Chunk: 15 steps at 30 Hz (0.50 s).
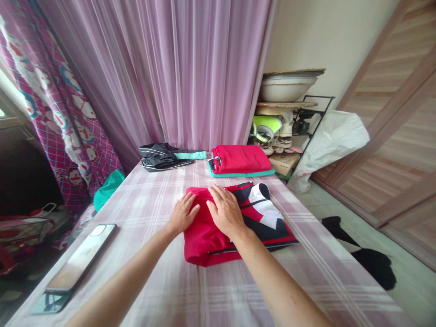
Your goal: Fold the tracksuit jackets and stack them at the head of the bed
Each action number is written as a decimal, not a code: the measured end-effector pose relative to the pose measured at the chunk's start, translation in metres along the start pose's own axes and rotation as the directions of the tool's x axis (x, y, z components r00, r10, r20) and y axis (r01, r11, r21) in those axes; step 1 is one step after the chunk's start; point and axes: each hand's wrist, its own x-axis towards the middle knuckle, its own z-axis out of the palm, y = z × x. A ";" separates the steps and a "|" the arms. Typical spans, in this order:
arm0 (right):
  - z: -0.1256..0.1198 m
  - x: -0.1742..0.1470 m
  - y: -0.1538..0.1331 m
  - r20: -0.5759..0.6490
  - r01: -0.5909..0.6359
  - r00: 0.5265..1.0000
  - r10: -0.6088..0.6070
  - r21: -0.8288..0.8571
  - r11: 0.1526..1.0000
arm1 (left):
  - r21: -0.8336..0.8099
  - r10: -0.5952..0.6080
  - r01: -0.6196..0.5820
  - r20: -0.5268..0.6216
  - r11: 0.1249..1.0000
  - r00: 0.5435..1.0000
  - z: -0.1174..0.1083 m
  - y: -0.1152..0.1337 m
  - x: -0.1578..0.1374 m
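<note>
A partly folded red jacket with black and white panels lies in the middle of the table. My left hand rests at its left edge, fingers stretched out on the red cloth. Flat on the red part, nearer the middle, lies my right hand with its fingers extended. Neither hand grips anything. The black and white panels spread to the right of my right hand. Beyond the jacket sits a folded red garment on top of a teal one.
Dark clothing with a teal strip lies at the table's far left. A phone is near the left edge of the checked tablecloth. Right of the table stand a shoe rack and a white bag; black cloth lies on the floor.
</note>
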 end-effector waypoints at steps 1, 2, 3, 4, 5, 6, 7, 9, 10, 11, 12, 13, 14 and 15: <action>0.012 0.004 0.008 0.089 -0.040 0.995 0.044 -0.049 0.998 | 0.000 -0.016 0.016 0.005 1.000 1.000 0.012 0.001 -0.011; 0.024 0.005 0.016 0.170 -0.081 0.981 0.096 -0.092 0.992 | -0.004 -0.038 0.038 0.008 0.999 0.999 0.023 0.002 -0.020; 0.034 0.005 0.024 0.231 -0.114 0.963 0.141 -0.127 0.985 | -0.017 -0.047 0.047 0.000 0.999 0.999 0.033 0.002 -0.026; 0.042 0.005 0.031 0.272 -0.137 0.946 0.174 -0.150 0.979 | -0.042 -0.047 0.047 -0.022 0.998 0.999 0.041 0.003 -0.031; 0.047 0.004 0.038 0.294 -0.148 0.936 0.191 -0.163 0.976 | -0.078 -0.050 0.046 -0.051 0.996 0.997 0.047 0.003 -0.034; 0.050 0.003 0.042 0.302 -0.151 0.933 0.196 -0.166 0.975 | -0.126 -0.061 0.050 -0.083 0.991 0.995 0.051 0.003 -0.036; 0.049 0.003 0.045 0.305 -0.151 0.932 0.195 -0.163 0.975 | -0.182 -0.089 0.068 -0.110 0.981 0.990 0.052 0.002 -0.037; 0.040 0.004 0.043 0.306 -0.156 0.931 0.198 -0.155 0.976 | -0.317 -0.181 0.138 -0.111 0.939 0.977 0.049 -0.002 -0.037; 0.033 0.003 0.038 0.294 -0.152 0.937 0.191 -0.152 0.977 | -0.387 -0.231 0.184 -0.079 0.904 0.970 0.044 -0.004 -0.037; 0.026 0.001 0.030 0.272 -0.135 0.947 0.171 -0.145 0.980 | -0.447 -0.270 0.229 -0.028 0.864 0.962 0.039 -0.007 -0.036; 0.018 -0.002 0.021 0.243 -0.107 0.960 0.136 -0.131 0.986 | -0.489 -0.295 0.269 0.025 0.830 0.955 0.033 -0.010 -0.034; 0.011 -0.008 0.009 0.215 -0.070 0.972 0.092 -0.106 0.992 | -0.497 -0.302 0.294 0.066 0.816 0.951 0.027 -0.013 -0.031; 0.006 -0.015 -0.005 0.195 -0.031 0.980 0.044 -0.071 0.997 | -0.476 -0.298 0.303 0.089 0.825 0.950 0.021 -0.016 -0.027; 0.003 -0.025 -0.019 0.190 0.002 0.982 0.005 -0.035 0.999 | -0.434 -0.288 0.299 0.093 0.850 0.953 0.015 -0.019 -0.023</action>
